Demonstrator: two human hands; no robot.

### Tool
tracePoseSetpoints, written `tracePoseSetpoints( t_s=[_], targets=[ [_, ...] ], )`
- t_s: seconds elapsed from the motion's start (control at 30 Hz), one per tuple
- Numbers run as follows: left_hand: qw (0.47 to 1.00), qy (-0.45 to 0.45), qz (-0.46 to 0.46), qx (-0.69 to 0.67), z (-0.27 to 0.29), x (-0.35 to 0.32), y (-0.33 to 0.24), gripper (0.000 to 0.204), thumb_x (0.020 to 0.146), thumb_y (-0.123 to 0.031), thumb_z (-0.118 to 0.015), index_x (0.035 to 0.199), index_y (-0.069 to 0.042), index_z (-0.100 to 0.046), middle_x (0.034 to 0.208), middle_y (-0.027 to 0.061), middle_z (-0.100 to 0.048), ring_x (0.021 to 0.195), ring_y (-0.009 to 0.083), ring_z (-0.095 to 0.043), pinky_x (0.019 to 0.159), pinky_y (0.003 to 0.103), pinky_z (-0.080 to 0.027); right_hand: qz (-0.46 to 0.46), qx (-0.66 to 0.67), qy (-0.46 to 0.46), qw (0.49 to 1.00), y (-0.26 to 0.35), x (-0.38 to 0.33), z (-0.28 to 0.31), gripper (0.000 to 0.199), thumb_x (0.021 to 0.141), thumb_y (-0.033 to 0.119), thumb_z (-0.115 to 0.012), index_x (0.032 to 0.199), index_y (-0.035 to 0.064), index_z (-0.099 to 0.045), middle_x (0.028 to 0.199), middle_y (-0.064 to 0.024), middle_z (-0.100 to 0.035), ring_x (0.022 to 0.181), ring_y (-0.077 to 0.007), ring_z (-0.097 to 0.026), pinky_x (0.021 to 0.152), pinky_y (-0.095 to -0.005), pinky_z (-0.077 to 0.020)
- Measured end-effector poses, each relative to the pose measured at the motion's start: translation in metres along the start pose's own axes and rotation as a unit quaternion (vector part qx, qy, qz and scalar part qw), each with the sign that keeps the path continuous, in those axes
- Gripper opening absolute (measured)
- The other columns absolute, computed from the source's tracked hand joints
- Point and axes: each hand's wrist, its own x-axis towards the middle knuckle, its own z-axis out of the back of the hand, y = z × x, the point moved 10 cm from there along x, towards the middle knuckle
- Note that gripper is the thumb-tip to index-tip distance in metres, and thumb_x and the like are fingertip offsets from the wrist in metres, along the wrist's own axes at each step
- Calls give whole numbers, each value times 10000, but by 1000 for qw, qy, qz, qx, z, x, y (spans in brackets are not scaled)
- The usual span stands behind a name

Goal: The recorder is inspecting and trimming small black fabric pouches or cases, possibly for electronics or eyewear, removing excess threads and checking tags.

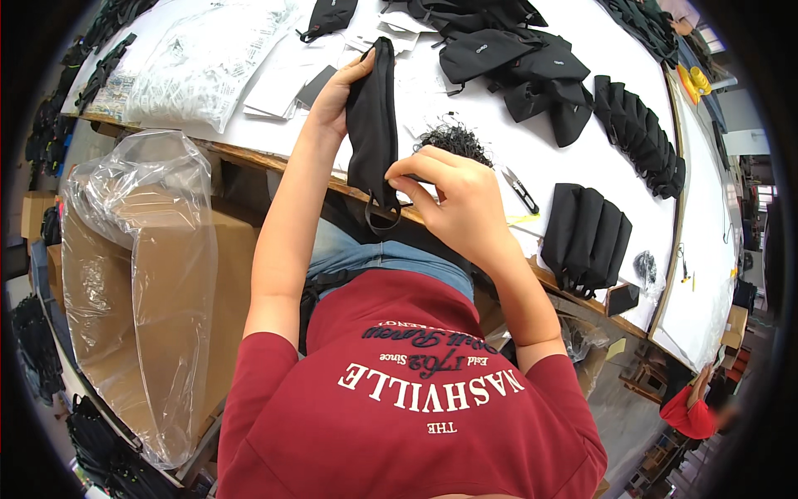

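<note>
Head view shows your left hand gripping the top of a folded black pouch above the bench's near edge, while your right hand pinches its lower end. Two rows of folded pouches by the right edge look finished; an unfolded heap at the far edge seems left.

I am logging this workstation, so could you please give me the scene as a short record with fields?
Left hand: grips the top end of a folded black cloth piece
Right hand: pinches its lower end, by a dangling black loop
Table: white top
On the table: small scissors, tangle of black cords, two rows of folded black pieces, loose black pieces
Beside the table: cardboard box lined with a clear plastic bag
</note>
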Motion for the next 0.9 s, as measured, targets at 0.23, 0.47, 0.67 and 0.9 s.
tracePoseSetpoints(
  t_s=[0.23, 0.47, 0.67, 0.9],
  targets=[
    [1000, -12, -13, -20, -1, 2, -3, 299, 933, -224, -560, 1083, 32, -593, 888, 92, -647, 656, 166, -632, 556, 234, -563, -20, 7, 42, 999, 1, -6, 1, 44, 783, 102, -664, 815, 82, -642, 709, -36, -576, 606, -232, -582, 549, -327, -449],
    [997, -66, -10, -44, 10, -2, -2, 303, 931, -220, -561, 1108, 25, -580, 936, 100, -650, 743, 194, -667, 588, 277, -590, -129, 200, 24, 971, -33, -20, -1, 228, 826, 68, -645, 1039, 68, -563, 825, -56, -627, 578, -92, -481, 540, -235, -393],
    [996, -36, -27, -79, 21, -3, -7, 308, 927, -215, -566, 1092, 45, -566, 948, 106, -649, 761, 216, -679, 597, 296, -604, -141, 277, 23, 950, -33, -28, -9, 286, 824, 34, -625, 1089, 66, -520, 808, -32, -618, 650, -67, -513, 535, -215, -371],
    [994, -38, -25, -98, 22, -4, -5, 286, 928, -198, -560, 1077, 47, -566, 980, 115, -639, 758, 222, -680, 576, 297, -604, -150, 212, 47, 965, -36, -30, -10, 258, 828, 80, -652, 1069, 62, -562, 757, -35, -614, 642, -78, -531, 534, -222, -370]
  ],
)
